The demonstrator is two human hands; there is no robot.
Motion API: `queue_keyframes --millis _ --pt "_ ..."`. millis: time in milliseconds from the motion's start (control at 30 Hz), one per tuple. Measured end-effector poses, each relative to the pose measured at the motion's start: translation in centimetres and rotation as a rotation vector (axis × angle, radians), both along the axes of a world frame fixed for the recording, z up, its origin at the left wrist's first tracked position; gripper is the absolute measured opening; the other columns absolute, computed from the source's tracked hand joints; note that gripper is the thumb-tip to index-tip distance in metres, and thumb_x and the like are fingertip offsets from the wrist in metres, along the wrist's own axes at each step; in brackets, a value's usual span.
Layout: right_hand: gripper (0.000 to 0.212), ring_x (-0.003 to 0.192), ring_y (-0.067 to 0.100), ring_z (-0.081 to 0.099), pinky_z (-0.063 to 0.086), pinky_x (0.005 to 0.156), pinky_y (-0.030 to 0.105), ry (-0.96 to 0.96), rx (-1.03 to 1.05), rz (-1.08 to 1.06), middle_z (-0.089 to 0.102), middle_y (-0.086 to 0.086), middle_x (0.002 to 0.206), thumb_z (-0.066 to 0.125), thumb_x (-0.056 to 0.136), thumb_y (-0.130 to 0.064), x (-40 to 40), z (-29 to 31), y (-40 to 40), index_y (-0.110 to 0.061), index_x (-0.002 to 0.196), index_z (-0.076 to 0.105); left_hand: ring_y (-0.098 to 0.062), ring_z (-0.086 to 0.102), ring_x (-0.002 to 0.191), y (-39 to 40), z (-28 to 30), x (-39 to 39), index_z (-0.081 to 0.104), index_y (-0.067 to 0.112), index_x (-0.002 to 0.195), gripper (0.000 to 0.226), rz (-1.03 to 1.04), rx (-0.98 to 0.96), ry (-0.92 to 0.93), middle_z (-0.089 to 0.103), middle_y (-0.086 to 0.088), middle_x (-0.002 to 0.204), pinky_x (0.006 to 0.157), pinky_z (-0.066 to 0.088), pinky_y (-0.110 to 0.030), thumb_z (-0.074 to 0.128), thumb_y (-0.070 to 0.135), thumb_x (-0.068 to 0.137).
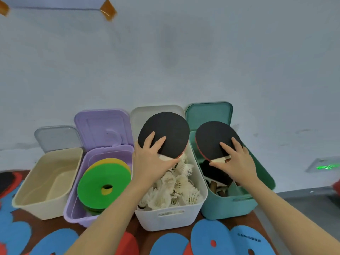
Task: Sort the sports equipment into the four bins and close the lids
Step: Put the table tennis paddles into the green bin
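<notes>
Each hand holds a table-tennis paddle by the neck, blade pointing away from the person toward the wall, black rubber face up. The right hand (237, 161) grips its paddle (215, 138) directly over the teal bin (237, 205), where other paddles (217, 175) already lie — so a short drop straight down would seem to finish that one. The left hand (152, 159) grips the second paddle (163, 133) above the white bin (169, 216), which is full of feathery white shuttlecocks (173, 188); that paddle likely has to travel rightward to the teal bin, and the left hand is the farther of the two.

The paddles are flat ovals, matte pimpled-looking black with a red edge and pale wooden handles. The bins are smooth, rounded plastic, all four lids standing open. The purple bin (73, 210) holds flat green and yellow discs (103, 184); the cream bin (42, 205) holds nothing visible. Blue and red discs (213, 238) remain on the surface.
</notes>
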State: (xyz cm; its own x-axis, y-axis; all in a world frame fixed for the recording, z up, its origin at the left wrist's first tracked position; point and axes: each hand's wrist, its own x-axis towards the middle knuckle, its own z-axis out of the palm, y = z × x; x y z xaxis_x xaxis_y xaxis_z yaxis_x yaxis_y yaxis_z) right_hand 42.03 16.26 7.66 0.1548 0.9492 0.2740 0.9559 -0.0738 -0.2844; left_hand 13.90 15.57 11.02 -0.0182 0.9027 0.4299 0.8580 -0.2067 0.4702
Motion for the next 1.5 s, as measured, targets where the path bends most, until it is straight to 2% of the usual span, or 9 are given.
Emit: queue_keyframes --millis 167,267,467,567,733,867,1067,1167,1500 --pt "0.090 0.133 0.041 0.028 0.034 0.106 0.047 -0.121 -0.274 0.059 0.015 0.000 0.156 0.056 0.065 -0.079 2.3 -3.4 3.0 -0.041 0.142 0.029 -0.030 0.029 0.128 2.7 -0.3 3.9 0.047 0.043 0.130 0.082 0.028 -0.038 0.012 0.032 0.012 0.148 0.108 0.029 -0.044 0.061 0.077 0.057" --pt "0.087 0.138 0.039 0.020 0.019 0.112 0.051 -0.172 -0.392 0.107 0.008 -0.002 0.157 0.047 0.071 -0.080 3.6 -5.2 4.0 -0.040 0.145 0.022 -0.031 0.027 0.129 4.1 -1.3 6.4 0.046 0.044 0.131 0.081 0.024 -0.081 0.028 0.031 0.013 0.148 0.107 0.030 -0.047 0.065 0.074 0.058" --pt "0.071 0.144 0.021 0.012 -0.002 0.114 0.044 0.080 -0.138 0.233 0.012 -0.011 0.156 0.003 0.082 -0.070 6.2 -4.3 4.6 -0.041 0.147 0.006 -0.028 0.022 0.134 5.0 -2.7 12.6 0.043 0.045 0.132 0.084 0.052 -0.129 0.000 0.026 0.016 0.149 0.110 0.028 -0.044 0.067 0.072 0.056" --pt "0.058 0.140 0.007 0.019 0.000 0.113 0.035 0.253 0.093 0.354 0.029 -0.016 0.149 0.015 0.090 -0.057 7.5 -2.6 3.9 -0.040 0.146 0.013 -0.027 0.023 0.133 5.1 -3.1 16.0 0.043 0.043 0.133 0.085 0.047 -0.137 -0.052 0.025 0.016 0.149 0.109 0.030 -0.043 0.069 0.071 0.057" --pt "0.053 0.137 -0.001 0.024 0.001 0.112 0.035 0.178 0.151 0.424 0.026 -0.022 0.148 0.017 0.093 -0.054 10.8 -1.6 4.6 -0.040 0.143 0.027 -0.027 0.026 0.132 4.9 -4.5 20.5 0.044 0.041 0.133 0.084 0.038 -0.182 -0.110 0.029 0.014 0.148 0.107 0.030 -0.041 0.070 0.069 0.058" --pt "0.061 0.138 0.003 0.025 -0.003 0.109 0.033 0.060 0.067 0.418 0.028 -0.014 0.150 0.014 0.089 -0.057 12.1 -2.5 5.1 -0.034 0.142 0.033 -0.036 0.021 0.134 4.8 -6.2 22.6 0.040 0.041 0.135 0.085 0.063 -0.274 -0.089 0.024 0.012 0.150 0.109 0.026 -0.046 0.065 0.073 0.060" --pt "0.052 0.141 0.015 0.019 0.000 0.110 0.046 -0.256 -0.236 0.412 0.019 -0.007 0.155 0.025 0.099 -0.044 12.6 -4.0 5.4 -0.032 0.148 0.014 -0.045 -0.001 0.139 5.3 -8.5 23.0 0.015 0.043 0.145 0.087 0.007 -0.520 0.242 0.002 0.001 0.157 0.112 0.002 -0.053 0.050 0.076 0.072" --pt "0.050 0.140 0.017 0.024 0.001 0.110 0.047 -0.311 -0.248 0.425 0.022 -0.007 0.154 0.027 0.099 -0.041 12.5 -4.0 5.1 -0.030 0.147 0.019 -0.034 -0.005 0.142 5.1 -8.8 22.4 0.017 0.039 0.146 0.072 -0.055 -0.456 0.390 0.003 -0.003 0.157 0.113 -0.001 -0.050 0.045 0.063 0.084" --pt "0.047 0.136 0.012 0.030 0.019 0.107 0.036 -0.145 -0.066 0.531 0.036 -0.010 0.148 0.035 0.098 -0.037 8.8 -3.7 1.8 -0.029 0.144 0.029 -0.019 0.026 0.136 1.0 -5.6 17.2 0.034 0.028 0.142 0.050 0.054 -0.184 0.234 0.033 0.002 0.149 0.109 0.014 -0.036 0.042 0.040 0.095"
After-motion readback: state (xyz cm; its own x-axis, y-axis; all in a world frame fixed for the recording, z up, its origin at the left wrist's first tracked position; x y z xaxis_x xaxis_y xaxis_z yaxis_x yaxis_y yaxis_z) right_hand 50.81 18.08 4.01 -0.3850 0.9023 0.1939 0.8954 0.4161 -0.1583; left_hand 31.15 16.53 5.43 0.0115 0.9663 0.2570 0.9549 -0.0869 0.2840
